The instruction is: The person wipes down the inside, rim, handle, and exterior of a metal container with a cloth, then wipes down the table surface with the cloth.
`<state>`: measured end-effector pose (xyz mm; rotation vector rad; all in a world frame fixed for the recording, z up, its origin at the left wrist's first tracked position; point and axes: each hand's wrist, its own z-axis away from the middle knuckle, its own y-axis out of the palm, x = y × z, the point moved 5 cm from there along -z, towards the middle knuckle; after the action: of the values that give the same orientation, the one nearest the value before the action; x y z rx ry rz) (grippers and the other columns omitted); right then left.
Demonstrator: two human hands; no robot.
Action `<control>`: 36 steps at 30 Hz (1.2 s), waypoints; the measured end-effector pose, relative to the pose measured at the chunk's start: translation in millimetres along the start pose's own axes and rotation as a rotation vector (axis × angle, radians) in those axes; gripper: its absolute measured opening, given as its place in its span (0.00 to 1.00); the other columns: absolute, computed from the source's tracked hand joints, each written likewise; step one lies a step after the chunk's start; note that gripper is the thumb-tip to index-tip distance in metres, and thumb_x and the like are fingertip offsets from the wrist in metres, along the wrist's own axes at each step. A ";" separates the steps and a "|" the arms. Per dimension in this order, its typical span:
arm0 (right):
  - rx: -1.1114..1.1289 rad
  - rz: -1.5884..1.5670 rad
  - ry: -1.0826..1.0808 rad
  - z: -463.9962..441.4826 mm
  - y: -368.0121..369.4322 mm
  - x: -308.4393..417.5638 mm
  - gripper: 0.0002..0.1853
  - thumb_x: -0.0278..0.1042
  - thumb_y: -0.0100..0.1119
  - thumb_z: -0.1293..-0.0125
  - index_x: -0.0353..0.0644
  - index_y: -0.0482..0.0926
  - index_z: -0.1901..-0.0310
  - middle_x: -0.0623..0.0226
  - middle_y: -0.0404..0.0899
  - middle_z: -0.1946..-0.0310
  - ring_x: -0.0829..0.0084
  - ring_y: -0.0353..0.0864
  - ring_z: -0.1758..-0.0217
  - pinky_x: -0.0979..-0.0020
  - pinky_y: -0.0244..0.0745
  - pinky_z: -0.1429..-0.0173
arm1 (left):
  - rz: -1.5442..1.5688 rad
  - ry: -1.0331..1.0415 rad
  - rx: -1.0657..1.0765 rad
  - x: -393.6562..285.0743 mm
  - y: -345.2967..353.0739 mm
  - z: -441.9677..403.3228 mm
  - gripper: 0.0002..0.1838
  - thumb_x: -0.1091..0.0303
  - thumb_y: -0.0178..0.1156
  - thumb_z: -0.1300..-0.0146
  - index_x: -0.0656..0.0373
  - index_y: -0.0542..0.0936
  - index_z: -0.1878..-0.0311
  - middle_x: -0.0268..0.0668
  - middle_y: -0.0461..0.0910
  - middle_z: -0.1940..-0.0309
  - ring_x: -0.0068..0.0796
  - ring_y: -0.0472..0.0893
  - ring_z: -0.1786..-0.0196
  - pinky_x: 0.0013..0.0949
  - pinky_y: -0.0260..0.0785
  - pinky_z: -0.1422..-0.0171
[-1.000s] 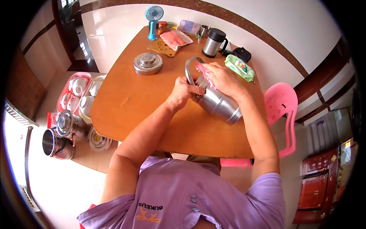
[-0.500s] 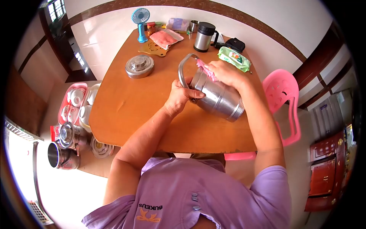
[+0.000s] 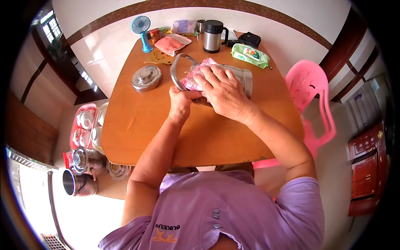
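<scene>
A stainless steel food canister [image 3: 246, 79] lies on its side over the table, one end toward the right. Its curved metal carry handle [image 3: 174, 70] stands out at the left end. My left hand [image 3: 181, 103] is closed at that end, near where the handle joins, with the thumb pointing right. Spread over the canister's side, my right hand [image 3: 224, 91] presses a crumpled pink cloth [image 3: 193, 78] against the metal. Much of the canister is hidden under that hand and the cloth. A round steel lid [image 3: 146, 78] rests on the table to the left.
At the back of the wooden table [image 3: 137, 125] stand a blue fan [image 3: 141, 29], a black-topped flask [image 3: 213, 37] and a green wipes pack [image 3: 250, 56]. A pink chair [image 3: 310, 83] is at the right. Steel pots [image 3: 79, 183] and a pink basket of bowls [image 3: 75, 121] sit at the left.
The canister has turned closer to level and moved slightly left. My right hand has slid left and nearer with the cloth, now lying over the canister's left end. My left hand has shifted left.
</scene>
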<state>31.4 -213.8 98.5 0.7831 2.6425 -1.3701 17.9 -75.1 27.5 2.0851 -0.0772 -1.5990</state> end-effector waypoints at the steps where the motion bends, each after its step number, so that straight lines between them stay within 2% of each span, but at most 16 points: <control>1: -0.065 0.023 0.004 4.5 0.8 -4.1 0.23 0.40 0.58 0.35 0.43 0.76 0.40 0.58 0.76 0.39 0.58 0.71 0.32 0.58 0.66 0.40 | 0.022 0.020 0.000 -0.2 0.4 -2.9 0.16 0.85 0.70 0.55 0.66 0.83 0.59 0.37 0.85 0.70 0.27 0.83 0.71 0.30 0.76 0.65; 4: -0.113 0.056 0.245 18.7 3.1 -36.1 0.24 0.46 0.60 0.35 0.44 0.77 0.41 0.61 0.76 0.39 0.61 0.72 0.33 0.57 0.66 0.41 | -0.017 0.017 0.036 3.8 -3.8 -10.4 0.16 0.84 0.71 0.54 0.65 0.83 0.59 0.36 0.85 0.69 0.26 0.82 0.70 0.29 0.74 0.65; 5: -0.083 0.024 0.324 26.7 8.7 -55.6 0.24 0.53 0.59 0.34 0.46 0.78 0.42 0.65 0.78 0.41 0.64 0.76 0.38 0.57 0.67 0.43 | -0.047 0.000 0.051 6.3 -5.2 -10.3 0.15 0.84 0.71 0.54 0.65 0.83 0.60 0.36 0.84 0.69 0.26 0.81 0.70 0.28 0.74 0.65; 6: 0.009 -0.050 0.444 31.3 12.2 -74.8 0.26 0.60 0.55 0.31 0.46 0.81 0.46 0.63 0.82 0.50 0.63 0.81 0.46 0.58 0.70 0.46 | -0.067 0.001 0.054 5.3 -4.3 -8.8 0.15 0.84 0.71 0.54 0.65 0.83 0.61 0.35 0.84 0.69 0.25 0.81 0.70 0.28 0.73 0.65; 8: 0.176 -0.463 0.653 43.7 17.9 -109.5 0.26 0.62 0.51 0.29 0.45 0.83 0.51 0.61 0.84 0.61 0.61 0.83 0.56 0.62 0.72 0.49 | -0.111 0.005 0.068 0.2 0.1 -5.6 0.14 0.83 0.71 0.54 0.64 0.82 0.62 0.35 0.84 0.70 0.25 0.80 0.70 0.28 0.72 0.65; 10: 0.108 -0.870 0.716 66.9 56.4 -145.2 0.25 0.60 0.50 0.27 0.44 0.84 0.57 0.61 0.81 0.69 0.63 0.81 0.63 0.62 0.73 0.56 | -0.109 0.027 0.073 0.9 -0.5 -7.2 0.15 0.83 0.71 0.54 0.64 0.82 0.61 0.35 0.84 0.70 0.25 0.80 0.70 0.28 0.72 0.65; 11: 0.059 -0.954 0.732 70.6 60.9 -152.6 0.24 0.59 0.51 0.28 0.44 0.83 0.60 0.66 0.80 0.70 0.71 0.77 0.67 0.65 0.71 0.60 | -0.108 0.039 0.075 1.7 -1.2 -8.3 0.15 0.83 0.71 0.55 0.64 0.82 0.61 0.35 0.84 0.70 0.25 0.80 0.69 0.28 0.72 0.65; 14: 0.029 -1.255 0.943 88.9 77.3 -162.8 0.23 0.59 0.53 0.29 0.46 0.83 0.64 0.71 0.79 0.71 0.79 0.74 0.68 0.70 0.68 0.65 | -0.094 0.045 0.089 3.9 -5.0 -10.7 0.16 0.83 0.71 0.55 0.65 0.82 0.60 0.35 0.84 0.69 0.26 0.80 0.69 0.28 0.72 0.65; 15: 0.065 -1.304 1.064 95.7 83.9 -166.2 0.20 0.56 0.53 0.29 0.47 0.84 0.64 0.74 0.79 0.71 0.83 0.72 0.70 0.76 0.65 0.67 | -0.099 0.042 0.098 3.7 -5.3 -11.0 0.17 0.82 0.72 0.55 0.65 0.82 0.59 0.35 0.84 0.68 0.26 0.80 0.69 0.28 0.72 0.65; 18: -0.013 -1.593 1.220 113.7 93.2 -155.0 0.21 0.52 0.50 0.24 0.43 0.85 0.53 0.71 0.83 0.57 0.81 0.78 0.57 0.75 0.73 0.53 | -0.117 0.018 0.135 1.8 -6.9 -12.8 0.18 0.82 0.73 0.55 0.65 0.82 0.59 0.35 0.83 0.69 0.25 0.80 0.69 0.28 0.72 0.65; 22: -0.070 -1.811 1.207 113.2 90.9 -142.8 0.21 0.54 0.51 0.24 0.43 0.83 0.54 0.71 0.83 0.62 0.79 0.80 0.63 0.72 0.76 0.59 | -0.110 0.006 0.156 2.5 -6.1 -12.8 0.18 0.81 0.75 0.55 0.65 0.81 0.59 0.35 0.83 0.69 0.25 0.80 0.70 0.27 0.71 0.66; 25: -0.086 -1.834 1.175 111.2 91.4 -139.9 0.20 0.50 0.49 0.23 0.42 0.83 0.54 0.70 0.84 0.62 0.78 0.81 0.62 0.71 0.77 0.56 | -0.113 0.022 0.163 6.1 -8.2 -14.4 0.18 0.82 0.75 0.55 0.65 0.81 0.60 0.34 0.83 0.69 0.24 0.80 0.69 0.27 0.71 0.66; 28: -0.041 -1.836 1.171 119.9 108.4 -148.6 0.20 0.51 0.46 0.22 0.46 0.82 0.53 0.70 0.83 0.59 0.78 0.81 0.59 0.71 0.77 0.53 | -0.088 0.030 0.153 9.0 -7.1 -14.1 0.18 0.82 0.75 0.54 0.65 0.80 0.59 0.35 0.83 0.68 0.24 0.80 0.69 0.26 0.71 0.66; 34: -0.031 -1.860 1.124 119.0 98.2 -146.7 0.17 0.49 0.48 0.23 0.47 0.81 0.57 0.73 0.82 0.64 0.80 0.79 0.65 0.74 0.76 0.61 | -0.064 0.031 0.149 5.6 -0.3 -11.3 0.18 0.84 0.73 0.54 0.65 0.80 0.59 0.35 0.84 0.67 0.23 0.80 0.68 0.26 0.71 0.65; 36: -0.115 -1.887 1.113 118.2 101.6 -145.3 0.16 0.48 0.49 0.23 0.47 0.81 0.58 0.73 0.81 0.65 0.81 0.79 0.66 0.74 0.76 0.62 | -0.080 0.013 0.175 6.6 -4.0 -12.6 0.18 0.84 0.73 0.54 0.65 0.80 0.59 0.35 0.84 0.67 0.23 0.80 0.68 0.26 0.71 0.65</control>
<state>184.6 -317.0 -7.7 -2.2489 4.0950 -0.4785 30.5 -69.4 22.3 2.2566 -0.1347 -1.6788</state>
